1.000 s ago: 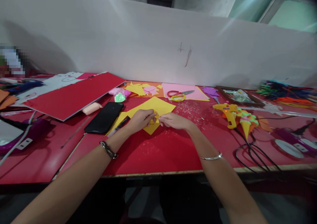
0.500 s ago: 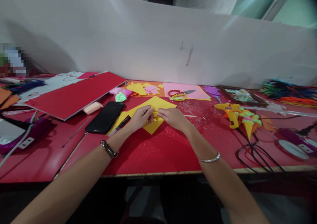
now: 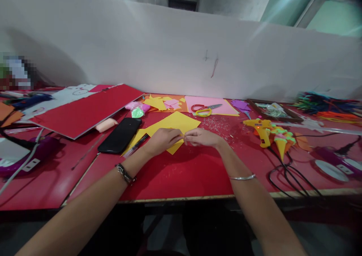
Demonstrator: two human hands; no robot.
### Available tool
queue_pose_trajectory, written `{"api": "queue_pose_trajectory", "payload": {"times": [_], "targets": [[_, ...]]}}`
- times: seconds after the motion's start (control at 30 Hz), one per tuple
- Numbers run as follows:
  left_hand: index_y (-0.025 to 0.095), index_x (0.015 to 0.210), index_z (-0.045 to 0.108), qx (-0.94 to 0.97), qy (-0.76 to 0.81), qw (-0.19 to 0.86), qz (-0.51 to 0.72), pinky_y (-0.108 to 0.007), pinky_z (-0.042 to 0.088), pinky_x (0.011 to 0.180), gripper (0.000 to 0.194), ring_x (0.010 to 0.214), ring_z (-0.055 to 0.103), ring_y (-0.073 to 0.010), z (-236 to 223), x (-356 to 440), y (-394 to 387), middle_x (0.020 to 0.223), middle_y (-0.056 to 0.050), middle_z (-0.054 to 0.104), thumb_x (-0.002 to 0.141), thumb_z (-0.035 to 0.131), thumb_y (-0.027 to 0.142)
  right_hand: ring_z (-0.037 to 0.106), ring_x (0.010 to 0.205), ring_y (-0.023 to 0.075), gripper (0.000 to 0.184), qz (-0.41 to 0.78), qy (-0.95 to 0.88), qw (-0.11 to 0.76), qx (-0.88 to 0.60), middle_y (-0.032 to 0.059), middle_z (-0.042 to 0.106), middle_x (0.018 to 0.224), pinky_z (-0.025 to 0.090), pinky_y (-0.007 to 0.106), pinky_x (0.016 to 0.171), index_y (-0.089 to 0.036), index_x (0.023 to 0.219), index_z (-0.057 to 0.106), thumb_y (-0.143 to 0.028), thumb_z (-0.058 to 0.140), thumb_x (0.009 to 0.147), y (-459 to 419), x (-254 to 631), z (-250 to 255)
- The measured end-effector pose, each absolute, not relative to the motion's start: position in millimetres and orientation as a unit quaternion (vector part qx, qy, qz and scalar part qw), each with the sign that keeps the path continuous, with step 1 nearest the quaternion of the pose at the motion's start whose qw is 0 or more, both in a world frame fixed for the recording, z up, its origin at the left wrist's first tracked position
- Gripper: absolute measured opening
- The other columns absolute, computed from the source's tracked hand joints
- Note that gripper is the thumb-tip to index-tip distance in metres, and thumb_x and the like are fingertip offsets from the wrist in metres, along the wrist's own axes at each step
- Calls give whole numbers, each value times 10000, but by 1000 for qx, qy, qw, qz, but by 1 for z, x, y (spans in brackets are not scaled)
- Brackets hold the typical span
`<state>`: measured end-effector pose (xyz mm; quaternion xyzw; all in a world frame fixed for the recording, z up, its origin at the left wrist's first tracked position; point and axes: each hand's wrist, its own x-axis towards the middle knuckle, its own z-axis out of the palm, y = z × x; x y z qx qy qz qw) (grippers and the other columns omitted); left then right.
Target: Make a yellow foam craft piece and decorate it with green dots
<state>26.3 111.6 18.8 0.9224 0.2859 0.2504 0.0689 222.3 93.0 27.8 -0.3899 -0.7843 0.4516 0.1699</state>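
Over a yellow paper sheet [image 3: 181, 121], my left hand [image 3: 164, 140] and my right hand [image 3: 202, 137] meet at the fingertips. Both are closed in a pinch. A small yellow paper piece showed between the fingers in the earlier views; now my left hand's back and fingers hide nearly all of it. The sheet lies flat on the red tabletop [image 3: 181, 177], its near corner showing below my hands. A pen [image 3: 137, 144] rests left of my left wrist, beside a black phone [image 3: 120, 135]. Scissors [image 3: 204, 109] with red and yellow handles lie beyond my right hand.
A yellow glue gun [image 3: 260, 129] stands at the right beside a yellow cone with foam blobs [image 3: 280, 139], its black cable looping below. A red board [image 3: 87, 111] leans at the left. Paper scraps [image 3: 158, 103], pink sheets [image 3: 217, 104] and a tray [image 3: 274, 111] line the back.
My left hand has turned over, its back now covering the yellow piece. My right hand moved slightly away, then back with its fingers bent downward. The view shifted slightly.
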Motion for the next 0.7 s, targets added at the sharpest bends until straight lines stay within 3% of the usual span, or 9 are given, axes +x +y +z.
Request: {"api": "queue_pose_trajectory", "payload": {"times": [0.1, 0.17, 0.27, 0.47, 0.6, 0.7], "targets": [[164, 583, 475, 862, 376, 143, 307, -203, 287, 485, 329, 485, 446, -94, 17, 28, 114, 515, 14, 507, 833, 391, 362, 471, 628, 93, 255, 235, -836, 234, -437, 2, 553, 738, 312, 203, 570, -166, 946, 542, -359, 411, 843, 95, 209, 26], [170, 533, 409, 815, 415, 227, 334, -199, 278, 448, 364, 420, 405, -85, 15, 29, 116, 439, 37, 440, 835, 367, 369, 518, 752, 122, 252, 110, -856, 214, -457, 43, 604, 861, 320, 215, 630, -173, 944, 565, -334, 388, 863, 96, 201, 26], [175, 552, 399, 776, 420, 336, 330, -195, 293, 419, 358, 375, 407, -80, 15, 29, 116, 418, 48, 437, 838, 345, 384, 543, 783, 142, 302, 43, -860, 171, -480, 58, 628, 873, 312, 220, 633, -184, 908, 588, -360, 344, 880, 96, 198, 27], [167, 682, 530, 891, 320, 191, 260, -188, 325, 519, 291, 514, 482, -88, 22, 21, 117, 562, 15, 541, 836, 401, 377, 484, 637, 94, 295, 235, -856, 220, -405, 0, 555, 685, 314, 200, 602, -150, 768, 577, -330, 366, 869, 96, 210, 25], [176, 741, 555, 942, 261, 71, 201, -203, 329, 555, 342, 594, 517, -118, 27, 17, 115, 649, -24, 566, 843, 366, 443, 338, 483, 65, 344, 417, -806, 174, -382, -56, 377, 540, 270, 197, 494, -134, 766, 540, -407, 350, 855, 96, 216, 25], [175, 716, 537, 952, 241, 16, 188, -212, 323, 541, 403, 565, 506, -127, 28, 18, 111, 612, -34, 543, 847, 315, 484, 307, 479, 56, 370, 477, -791, 141, -355, -60, 351, 540, 248, 196, 479, -125, 735, 534, -430, 357, 845, 94, 219, 30]]}}
